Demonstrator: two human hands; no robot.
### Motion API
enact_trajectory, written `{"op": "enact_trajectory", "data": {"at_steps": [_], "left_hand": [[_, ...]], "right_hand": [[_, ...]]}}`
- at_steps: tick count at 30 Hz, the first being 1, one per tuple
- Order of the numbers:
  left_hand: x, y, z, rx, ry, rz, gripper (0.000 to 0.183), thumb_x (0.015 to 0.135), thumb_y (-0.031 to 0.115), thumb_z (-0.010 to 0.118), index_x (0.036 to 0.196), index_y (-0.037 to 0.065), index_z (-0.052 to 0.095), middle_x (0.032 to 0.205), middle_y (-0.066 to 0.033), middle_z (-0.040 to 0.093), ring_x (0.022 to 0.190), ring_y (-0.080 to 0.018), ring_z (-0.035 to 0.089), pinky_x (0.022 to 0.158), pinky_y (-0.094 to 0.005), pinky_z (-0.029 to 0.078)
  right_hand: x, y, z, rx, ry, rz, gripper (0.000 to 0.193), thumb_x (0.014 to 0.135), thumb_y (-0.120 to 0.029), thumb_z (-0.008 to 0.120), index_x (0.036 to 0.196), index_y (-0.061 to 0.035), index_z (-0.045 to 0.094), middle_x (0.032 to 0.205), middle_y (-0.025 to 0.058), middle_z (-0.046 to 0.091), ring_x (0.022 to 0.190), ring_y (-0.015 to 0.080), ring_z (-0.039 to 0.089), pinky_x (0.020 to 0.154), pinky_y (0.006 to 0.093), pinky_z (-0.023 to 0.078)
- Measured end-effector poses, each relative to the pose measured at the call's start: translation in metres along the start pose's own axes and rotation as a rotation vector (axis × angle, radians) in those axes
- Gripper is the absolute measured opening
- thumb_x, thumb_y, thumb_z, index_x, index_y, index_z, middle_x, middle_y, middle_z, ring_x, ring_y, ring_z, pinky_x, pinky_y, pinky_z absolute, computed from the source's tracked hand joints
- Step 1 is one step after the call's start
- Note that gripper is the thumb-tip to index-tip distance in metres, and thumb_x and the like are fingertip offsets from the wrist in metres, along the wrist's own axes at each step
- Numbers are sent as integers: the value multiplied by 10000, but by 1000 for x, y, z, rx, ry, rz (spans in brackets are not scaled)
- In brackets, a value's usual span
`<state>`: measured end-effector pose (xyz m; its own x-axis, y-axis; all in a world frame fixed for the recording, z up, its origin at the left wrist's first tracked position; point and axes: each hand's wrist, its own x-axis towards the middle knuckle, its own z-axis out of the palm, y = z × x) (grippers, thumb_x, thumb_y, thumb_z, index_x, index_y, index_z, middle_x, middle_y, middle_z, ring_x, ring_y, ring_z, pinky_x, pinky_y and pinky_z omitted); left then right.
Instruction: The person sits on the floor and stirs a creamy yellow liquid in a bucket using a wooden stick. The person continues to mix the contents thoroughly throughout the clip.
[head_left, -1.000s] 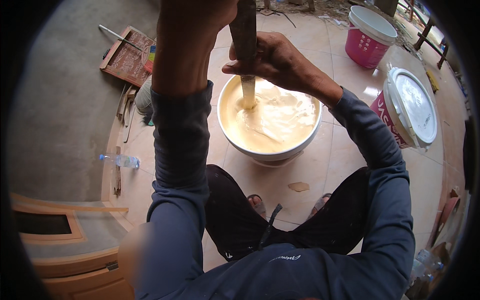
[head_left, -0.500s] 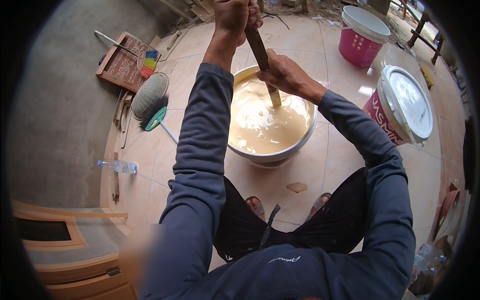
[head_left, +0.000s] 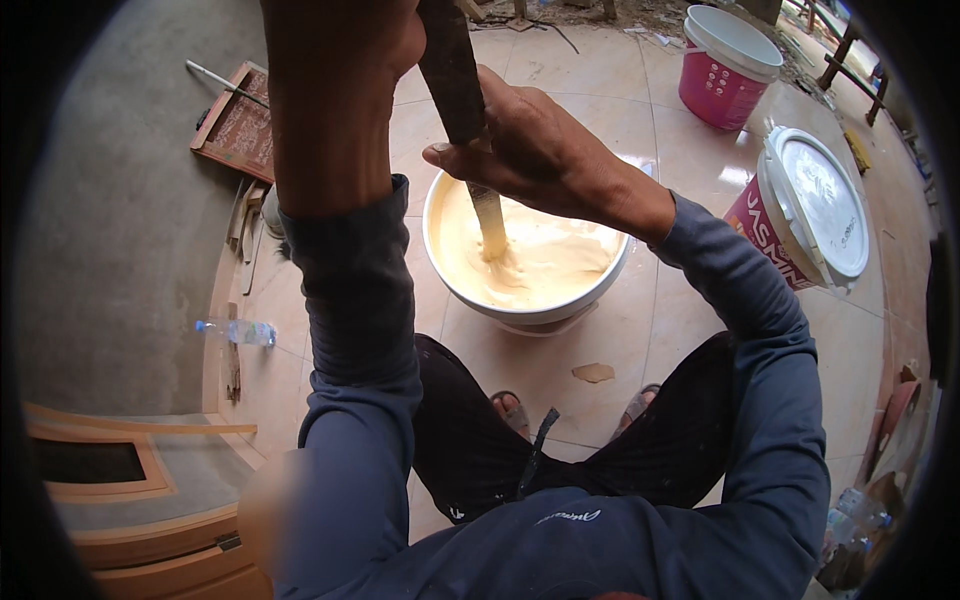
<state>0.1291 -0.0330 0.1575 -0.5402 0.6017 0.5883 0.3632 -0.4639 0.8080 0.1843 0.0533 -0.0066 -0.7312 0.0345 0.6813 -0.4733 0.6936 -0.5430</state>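
Note:
A wooden stick [head_left: 452, 80] stands tilted in a white bucket [head_left: 530, 316], its lower end sunk in thick cream-coloured paint [head_left: 560, 262]. The paint's surface is rippled around it. My left hand [head_left: 398, 38] is at the stick's upper part, closed on it; the top edge of the view cuts off most of its fingers. Lower down, just above the bucket, my right hand [head_left: 530, 140] wraps round the stick, thumb pointing left. The bucket sits on the tiled floor in front of my feet.
To the right stand a lidded pink-and-white bucket [head_left: 812, 215] and an open pink bucket [head_left: 725, 85]. A plastic bottle [head_left: 240, 332] lies by the left wall, beyond it a framed board [head_left: 240, 125]. A brown flat scrap [head_left: 593, 373] lies near my feet.
The stick's lower end has moved left and nearer through the paint. Both hands shifted left with it, and my left hand came up closer to the camera. My left arm now covers the brooms.

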Motion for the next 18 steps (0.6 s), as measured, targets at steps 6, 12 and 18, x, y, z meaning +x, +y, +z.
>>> {"op": "enact_trajectory", "data": {"at_steps": [6, 12, 18], "left_hand": [[15, -36, 0, 25, 52, 209, 433, 954, 376, 761, 692, 203, 462, 528, 87, 388, 396, -40, 356, 384, -228, 307], [28, -134, -14, -238, -44, -37, 401, 1022, 353, 669, 721, 167, 478, 531, 65, 384, 394, -67, 376, 366, -265, 324], [30, -162, -22, -259, 1, -259, 399, 1044, 343, 614, 718, 163, 472, 529, 46, 386, 381, -106, 388, 386, -299, 386]], "right_hand": [[12, 33, -7, -181, 44, 99, 430, 911, -284, 769, 1125, -1, 525, 847, 229, 724, 749, 371, 735, 672, 460, 578], [-12, 92, -7, -338, -104, 317, 397, 911, -293, 727, 1046, 36, 549, 843, 230, 717, 774, 384, 731, 715, 483, 569], [-31, 92, -4, -258, -191, 456, 370, 875, -249, 698, 1034, 46, 540, 817, 226, 698, 765, 404, 712, 733, 486, 559]]}}
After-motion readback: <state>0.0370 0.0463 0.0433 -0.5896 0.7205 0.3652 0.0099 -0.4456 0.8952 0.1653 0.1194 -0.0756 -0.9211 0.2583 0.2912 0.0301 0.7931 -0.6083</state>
